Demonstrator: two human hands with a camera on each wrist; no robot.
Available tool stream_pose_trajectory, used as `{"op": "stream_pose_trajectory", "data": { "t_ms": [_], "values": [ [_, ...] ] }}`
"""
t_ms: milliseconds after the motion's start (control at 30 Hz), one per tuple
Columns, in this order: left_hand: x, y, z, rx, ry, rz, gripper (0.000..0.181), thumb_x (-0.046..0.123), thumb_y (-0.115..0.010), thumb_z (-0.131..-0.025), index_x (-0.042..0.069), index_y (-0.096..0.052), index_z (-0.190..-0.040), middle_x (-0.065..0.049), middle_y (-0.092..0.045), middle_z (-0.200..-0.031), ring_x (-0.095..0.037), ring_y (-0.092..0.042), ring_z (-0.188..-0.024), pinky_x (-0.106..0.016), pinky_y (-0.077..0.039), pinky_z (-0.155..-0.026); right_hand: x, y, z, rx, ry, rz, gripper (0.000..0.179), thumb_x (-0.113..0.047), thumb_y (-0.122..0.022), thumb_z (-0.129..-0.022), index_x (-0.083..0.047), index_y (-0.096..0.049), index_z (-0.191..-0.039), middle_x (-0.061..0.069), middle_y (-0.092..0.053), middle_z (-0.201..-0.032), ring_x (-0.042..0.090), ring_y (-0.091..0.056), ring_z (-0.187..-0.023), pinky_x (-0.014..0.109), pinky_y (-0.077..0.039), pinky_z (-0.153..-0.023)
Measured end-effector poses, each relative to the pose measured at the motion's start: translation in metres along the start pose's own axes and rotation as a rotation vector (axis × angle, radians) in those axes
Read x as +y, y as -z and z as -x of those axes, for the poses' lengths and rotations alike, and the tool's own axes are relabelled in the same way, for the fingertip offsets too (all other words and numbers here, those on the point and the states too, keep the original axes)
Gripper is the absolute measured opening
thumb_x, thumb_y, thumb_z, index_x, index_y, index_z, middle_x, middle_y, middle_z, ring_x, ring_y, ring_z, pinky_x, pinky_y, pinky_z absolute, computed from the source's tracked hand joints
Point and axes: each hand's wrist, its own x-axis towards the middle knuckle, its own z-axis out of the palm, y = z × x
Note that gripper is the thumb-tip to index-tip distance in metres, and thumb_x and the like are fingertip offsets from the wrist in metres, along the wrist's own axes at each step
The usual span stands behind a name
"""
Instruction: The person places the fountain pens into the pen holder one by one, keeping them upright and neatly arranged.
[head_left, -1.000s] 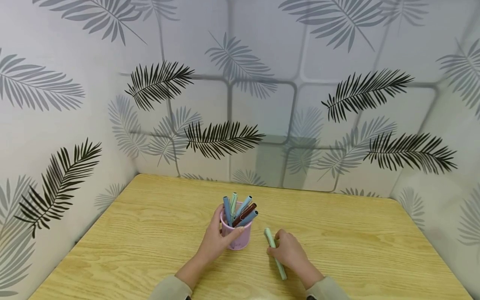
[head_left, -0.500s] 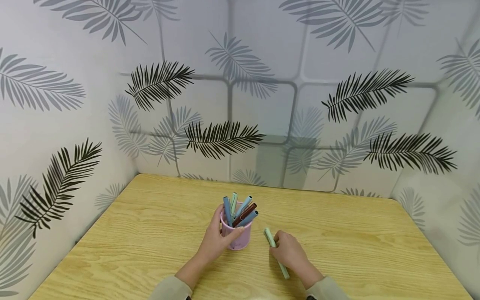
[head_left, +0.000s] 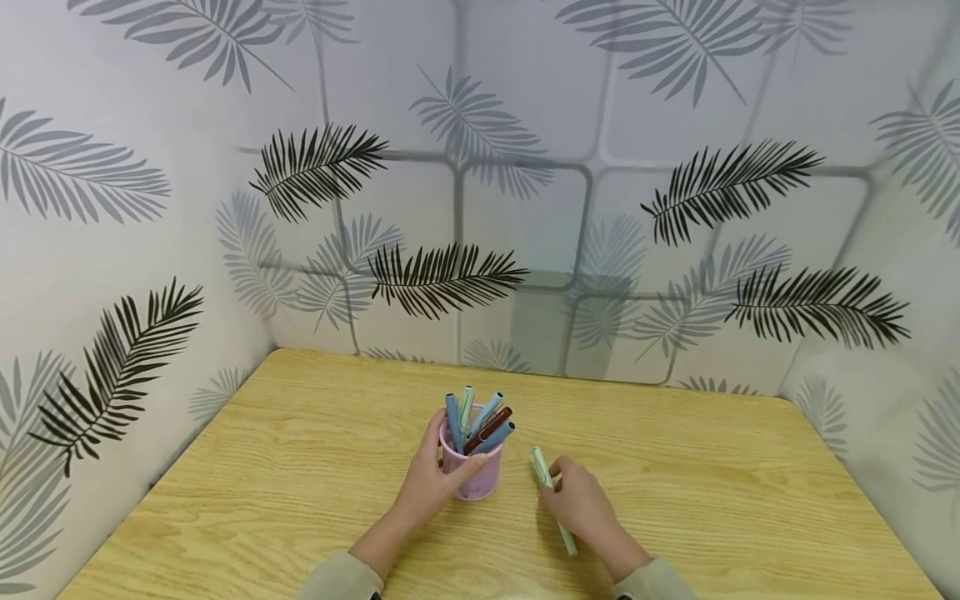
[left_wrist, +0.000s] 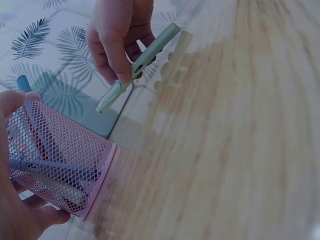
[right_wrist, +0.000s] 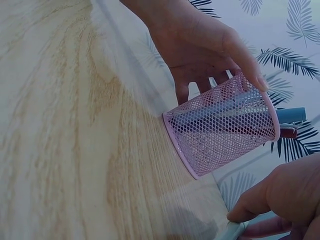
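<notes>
My left hand (head_left: 429, 487) grips a pink mesh pen cup (head_left: 472, 482), which stands upright on the table. Its thumb lies on the near side by the rim, and its fingers wrap the far left side. Several capped pens lean in the cup: blue ones, a light green one and a dark red pen (head_left: 487, 430). To the right of the cup, my right hand (head_left: 581, 502) pinches a light green pen (head_left: 541, 468) around its middle. In the left wrist view that green pen (left_wrist: 156, 47) is tilted and apart from the tabletop, its reflection beside it.
The wood-grain table (head_left: 300, 450) extends to both sides of the hands. Behind it and at both sides rise walls (head_left: 547, 225) with a leaf pattern. The table's back edge meets the rear wall.
The right hand has picked the green pen up slightly; its upper end has risen and the pen has turned a little. The left hand and the cup have stayed in place.
</notes>
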Motion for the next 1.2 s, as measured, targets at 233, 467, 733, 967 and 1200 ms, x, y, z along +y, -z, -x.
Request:
{"op": "stream_pose_trajectory", "data": {
  "t_ms": [233, 467, 733, 967, 1200],
  "values": [
    [0.002, 0.001, -0.001, -0.012, 0.003, 0.036, 0.073, 0.014, -0.067, -0.086, 0.010, -0.023, -0.144, -0.023, -0.037, -0.139, -0.036, -0.037, -0.127, -0.052, -0.036, -0.097, 0.000, 0.002, -0.001, 0.021, 0.000, -0.017, 0.025, -0.007, -0.063, -0.084, 0.006, -0.057, -0.104, 0.006, -0.056, -0.074, 0.015, -0.051, -0.059, 0.028, -0.044, -0.049],
    [0.002, 0.001, -0.001, -0.011, 0.007, 0.035, 0.075, 0.014, -0.067, -0.086, 0.010, -0.021, -0.145, -0.022, -0.037, -0.140, -0.035, -0.037, -0.127, -0.052, -0.036, -0.097, -0.002, 0.004, 0.000, 0.050, 0.010, -0.037, 0.026, -0.006, -0.063, -0.084, 0.006, -0.056, -0.106, 0.006, -0.056, -0.076, 0.014, -0.051, -0.060, 0.027, -0.044, -0.049],
    [0.002, 0.001, -0.001, -0.012, 0.003, 0.029, 0.076, 0.014, -0.067, -0.086, 0.009, -0.020, -0.145, -0.023, -0.037, -0.139, -0.035, -0.037, -0.127, -0.052, -0.036, -0.098, -0.008, 0.006, 0.002, 0.098, 0.043, -0.099, 0.024, -0.006, -0.065, -0.084, 0.003, -0.056, -0.105, 0.006, -0.056, -0.076, 0.011, -0.048, -0.053, 0.025, -0.042, -0.044],
    [0.001, 0.001, -0.001, -0.017, 0.004, 0.041, 0.075, 0.013, -0.067, -0.086, 0.009, -0.020, -0.145, -0.024, -0.036, -0.139, -0.036, -0.037, -0.127, -0.053, -0.035, -0.098, -0.017, 0.010, 0.006, 0.110, 0.051, -0.173, 0.023, -0.006, -0.064, -0.085, 0.000, -0.054, -0.105, 0.005, -0.056, -0.078, 0.012, -0.053, -0.056, 0.025, -0.045, -0.045],
    [-0.002, 0.001, -0.002, -0.020, -0.001, 0.055, 0.075, 0.013, -0.067, -0.086, 0.009, -0.021, -0.145, -0.022, -0.036, -0.140, -0.036, -0.037, -0.127, -0.053, -0.035, -0.098, -0.024, 0.011, 0.008, 0.153, 0.057, -0.197, 0.023, -0.006, -0.065, -0.084, -0.002, -0.056, -0.104, 0.004, -0.057, -0.077, 0.012, -0.055, -0.059, 0.026, -0.046, -0.049]
  ]
}}
